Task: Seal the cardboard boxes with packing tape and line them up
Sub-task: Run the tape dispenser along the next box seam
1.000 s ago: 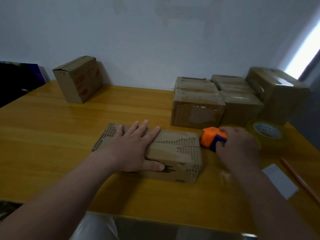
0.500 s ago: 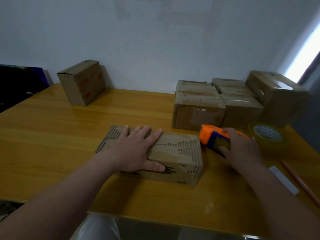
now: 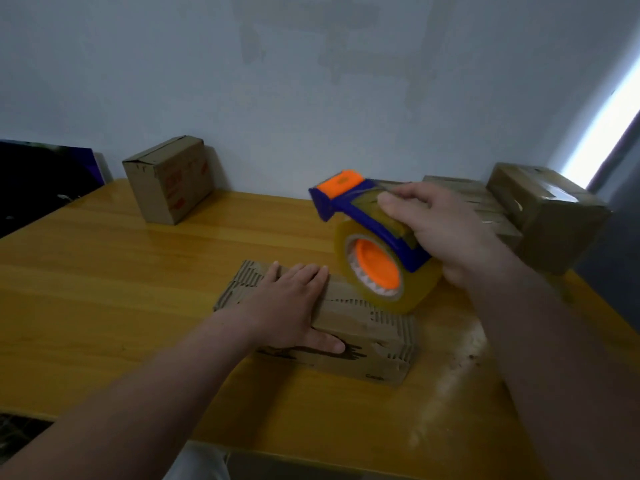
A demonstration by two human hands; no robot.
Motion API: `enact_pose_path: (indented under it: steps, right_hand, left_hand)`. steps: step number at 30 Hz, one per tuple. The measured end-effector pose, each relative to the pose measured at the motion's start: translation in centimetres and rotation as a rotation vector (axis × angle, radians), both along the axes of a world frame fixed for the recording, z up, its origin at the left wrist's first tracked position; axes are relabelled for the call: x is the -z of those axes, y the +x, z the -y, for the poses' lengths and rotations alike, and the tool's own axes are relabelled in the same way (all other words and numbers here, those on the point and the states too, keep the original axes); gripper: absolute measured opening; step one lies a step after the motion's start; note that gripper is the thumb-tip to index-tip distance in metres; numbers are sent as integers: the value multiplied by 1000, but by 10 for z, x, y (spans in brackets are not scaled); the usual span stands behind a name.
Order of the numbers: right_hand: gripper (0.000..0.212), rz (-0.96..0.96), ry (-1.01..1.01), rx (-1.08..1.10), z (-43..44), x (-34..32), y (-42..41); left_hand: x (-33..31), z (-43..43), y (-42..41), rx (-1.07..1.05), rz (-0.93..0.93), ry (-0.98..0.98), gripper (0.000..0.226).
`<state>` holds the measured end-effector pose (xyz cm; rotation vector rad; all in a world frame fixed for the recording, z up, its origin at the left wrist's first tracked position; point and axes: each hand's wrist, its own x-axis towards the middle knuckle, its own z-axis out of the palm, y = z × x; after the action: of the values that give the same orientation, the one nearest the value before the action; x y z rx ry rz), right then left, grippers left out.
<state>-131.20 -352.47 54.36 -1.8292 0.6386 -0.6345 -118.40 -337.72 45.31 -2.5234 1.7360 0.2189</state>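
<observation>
A flat cardboard box [image 3: 367, 334] with torn corrugated edges lies at the middle of the yellow table [image 3: 104, 289]. My left hand [image 3: 287, 306] rests flat on its top, fingers spread, thumb over the near side. My right hand [image 3: 446, 233] grips a blue and orange tape dispenser [image 3: 374, 244] loaded with a clear tape roll, raised above the box's right end. The roll hangs just over the box top; I cannot tell whether it touches.
One small cardboard box [image 3: 169, 178] stands at the back left by the wall. Several boxes [image 3: 540, 216] are grouped at the back right, partly behind my right hand. A dark object [image 3: 41, 174] sits beyond the table's left edge.
My right hand has lifted the tape dispenser off the table from right of the box and brought it up over the box's right end. My left hand stays pressed on the box.
</observation>
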Motion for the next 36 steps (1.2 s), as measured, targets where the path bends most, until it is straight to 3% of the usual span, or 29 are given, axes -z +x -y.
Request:
enact_pose_path:
  steps: [3,8,12,17,20,27,36]
  right_hand:
    - [30,-94,24,-39,-8,9,12]
    - [51,-132,-279,-30,-8,9,10]
    - [71,-152,-335,-150,1,8,1]
    - [58,-249,-609,-120,1,5,0]
    - [75,-389,-794,-151,-4,16,3]
    - [74,-303,-578,-196,0,4,-1]
    - [62,-312,-485,-260,22,12,-2]
  left_hand:
    - [0,0,1,2,1,13,117]
    - [-3,-8,7,12,-3,55,109]
    - [-4,-23,20,-62,71,98,112]
    - [-3,-35,30,-96,1,69,114]
    - [1,-35,32,-77,0,44,114]
    - [0,-26,34,-28,-12,-41,108]
    - [-1,-16,32,5,-25,-100,103]
